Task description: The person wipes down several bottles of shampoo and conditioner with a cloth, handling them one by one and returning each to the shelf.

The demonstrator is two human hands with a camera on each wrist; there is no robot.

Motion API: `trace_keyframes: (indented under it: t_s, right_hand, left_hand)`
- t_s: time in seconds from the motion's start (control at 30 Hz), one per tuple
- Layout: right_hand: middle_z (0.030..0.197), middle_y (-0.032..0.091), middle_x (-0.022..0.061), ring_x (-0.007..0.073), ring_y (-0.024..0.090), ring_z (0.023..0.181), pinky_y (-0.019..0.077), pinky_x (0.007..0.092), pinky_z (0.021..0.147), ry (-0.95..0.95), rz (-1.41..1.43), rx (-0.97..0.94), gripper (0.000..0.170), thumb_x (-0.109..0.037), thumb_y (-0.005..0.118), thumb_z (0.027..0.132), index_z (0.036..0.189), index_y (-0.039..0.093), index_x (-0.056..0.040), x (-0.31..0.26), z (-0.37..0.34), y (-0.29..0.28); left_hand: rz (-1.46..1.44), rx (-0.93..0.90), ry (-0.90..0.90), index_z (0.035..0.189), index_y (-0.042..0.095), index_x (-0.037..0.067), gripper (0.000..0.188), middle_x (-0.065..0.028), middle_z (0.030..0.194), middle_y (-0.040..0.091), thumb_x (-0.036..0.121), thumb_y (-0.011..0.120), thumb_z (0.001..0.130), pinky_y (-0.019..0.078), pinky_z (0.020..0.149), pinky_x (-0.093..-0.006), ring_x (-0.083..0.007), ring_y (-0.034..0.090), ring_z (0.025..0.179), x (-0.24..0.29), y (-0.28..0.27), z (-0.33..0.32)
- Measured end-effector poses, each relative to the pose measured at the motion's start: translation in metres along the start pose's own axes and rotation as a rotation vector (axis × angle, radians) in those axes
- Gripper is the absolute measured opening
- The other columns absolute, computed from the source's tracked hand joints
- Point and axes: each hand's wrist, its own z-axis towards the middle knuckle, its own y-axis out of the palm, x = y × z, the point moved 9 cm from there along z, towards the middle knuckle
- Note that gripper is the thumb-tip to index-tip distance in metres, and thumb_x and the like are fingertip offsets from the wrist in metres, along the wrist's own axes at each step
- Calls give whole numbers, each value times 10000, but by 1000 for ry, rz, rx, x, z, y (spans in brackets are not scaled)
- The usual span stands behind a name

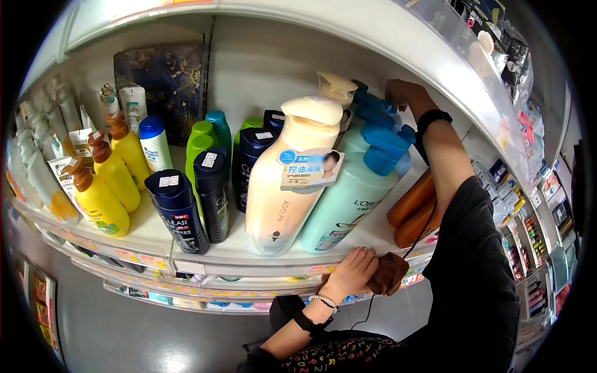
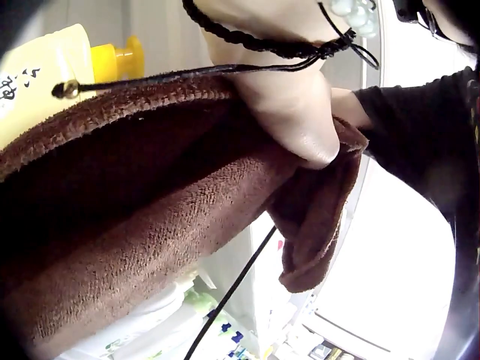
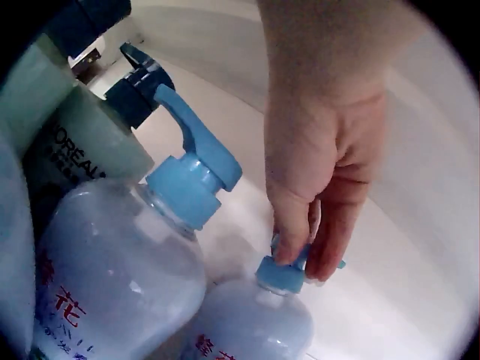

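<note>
My left hand (image 1: 353, 273) grips a brown cloth (image 1: 389, 274) at the front edge of the shelf. In the left wrist view the cloth (image 2: 172, 217) hangs in thick folds, with the thumb (image 2: 304, 139) pressed over it. My right hand (image 1: 407, 94) reaches to the back of the shelf, behind the large bottles. The right wrist view shows that hand (image 3: 322, 172) from above, its thumb and fingers pinching the blue pump top (image 3: 279, 276) of a pale pump bottle (image 3: 255, 322). Beside it stands a larger pale bottle (image 3: 127, 255) with a blue pump.
A tall cream bottle (image 1: 273, 205) and a mint-green pump bottle (image 1: 348, 199) stand in front of the right arm. Dark shampoo bottles (image 1: 177, 211) and yellow pump bottles (image 1: 102, 202) line the left. Brown bottles (image 1: 416, 208) lean under the right arm. An upper shelf (image 1: 348, 28) overhangs.
</note>
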Motion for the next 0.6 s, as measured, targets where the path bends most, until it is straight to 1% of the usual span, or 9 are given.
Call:
trace_keyframes:
  t_s: [0.13,0.2,0.23,0.27,0.4,0.47,0.6]
  right_hand:
    - [792,662,127,193,653,635,533,306,556,-55,36,18,217,16,598,719,925,658,-13,-15,-14,-7]
    - [928,642,161,252,655,768,534,344,658,-309,178,69,262,-9,578,754,1011,627,-12,-33,-29,-16]
    - [931,641,162,255,653,773,532,346,663,-327,191,87,261,-12,577,756,1013,626,-12,-36,-30,-21]
    - [934,640,164,258,650,779,530,347,668,-325,193,108,261,-15,575,758,1014,626,-11,-39,-28,-24]
    - [946,635,170,271,641,801,521,353,687,-224,120,167,260,-29,568,765,1018,622,-8,-41,-8,-34]
    - [952,632,173,277,636,812,517,356,697,-192,102,182,259,-35,564,769,1021,620,-6,-38,-3,-34]
    - [965,627,179,289,627,834,508,363,717,-182,84,214,260,-49,557,776,1025,616,-3,-36,-3,-36]
  left_hand:
    - [-31,61,-16,912,563,45,434,-113,1075,554,366,612,623,367,931,-360,-262,517,996,0,-6,1]
    - [-45,81,-23,898,564,43,415,-113,1065,554,347,612,619,371,926,-361,-262,517,992,0,-8,2]
    - [-81,46,-32,937,557,15,448,-139,1086,541,330,608,622,347,952,-364,-274,498,1021,-1,-5,1]
    - [-119,9,-41,976,549,-13,482,-164,1108,529,313,605,625,323,979,-367,-286,479,1051,-1,-2,1]
    - [-117,43,-48,965,551,-11,457,-160,1098,531,299,598,633,325,975,-365,-285,480,1045,-2,-7,3]
    - [-64,92,-34,879,570,36,373,-113,1030,559,299,600,616,379,914,-353,-249,525,963,-1,-13,6]
    - [-52,98,-25,880,571,38,371,-111,1027,563,305,595,624,383,911,-353,-246,528,954,-1,-14,6]
